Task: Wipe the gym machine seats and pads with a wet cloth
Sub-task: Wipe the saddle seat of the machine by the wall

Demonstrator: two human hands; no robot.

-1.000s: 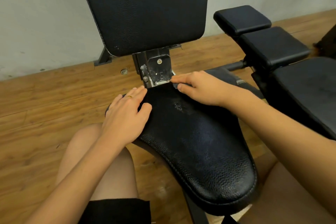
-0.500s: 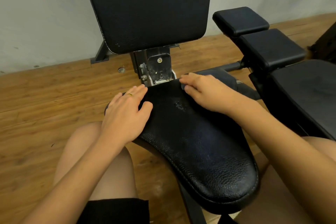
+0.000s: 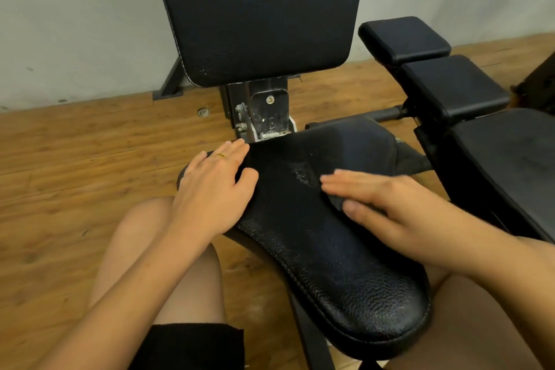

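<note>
Left hand (image 3: 216, 189) lies flat on the seat's (image 3: 330, 273) 10 o'clock edge, fingers slightly apart; right hand (image 3: 387, 204) at 2 o'clock, fingers straight, presses a dark cloth (image 3: 336, 201) — grained black seat, bare toward 5 o'clock

1. Upright black padded backrest (image 3: 255, 9) behind black leather seat pad (image 3: 330, 273); scuffed metal bracket (image 3: 267, 117) between them.
2. Left hand (image 3: 214, 189) flat on seat pad's left rear edge.
3. Right hand (image 3: 387, 204) to its right, on small dark cloth (image 3: 336, 202) lying on seat pad.
4. Row of black rectangular bench pads (image 3: 450, 87) right of seat pad.
5. Brown wooden plank floor (image 3: 60, 174) beneath; pale plaster wall (image 3: 75, 24) behind.
</note>
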